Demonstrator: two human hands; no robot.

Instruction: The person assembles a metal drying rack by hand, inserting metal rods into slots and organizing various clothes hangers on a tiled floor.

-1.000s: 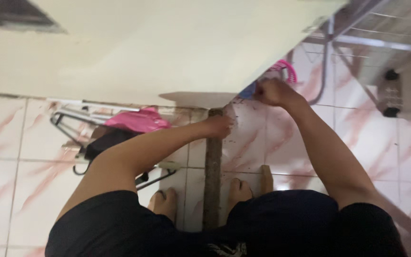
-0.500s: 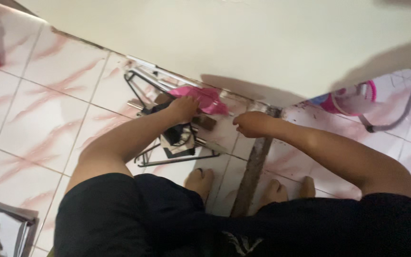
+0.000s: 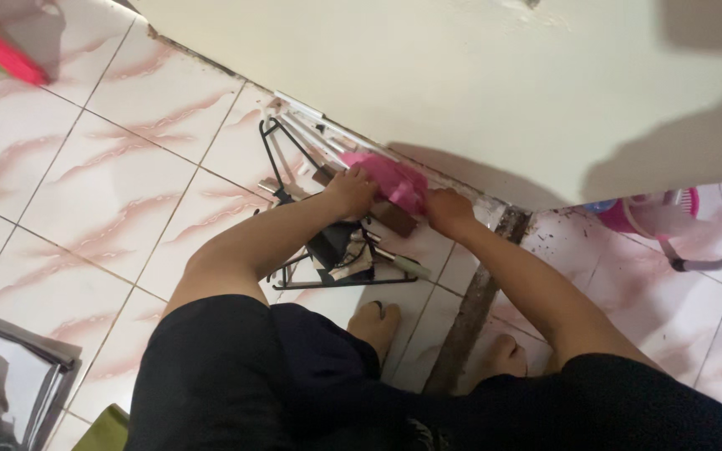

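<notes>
Both hands close on a crumpled pink bag (image 3: 394,182) at the foot of the cream wall (image 3: 478,75) — the left hand (image 3: 351,190) grips its nine o'clock edge, the right hand (image 3: 447,209) pinches its four o'clock corner. Black wire hangers (image 3: 282,154) and tools (image 3: 378,255) lie beneath, toward seven o'clock, on the tiled floor (image 3: 102,192).

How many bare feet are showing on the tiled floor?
2: one foot just left of the dark floor strip, the other foot just right of it, both partly hidden by the person's knees.
</notes>
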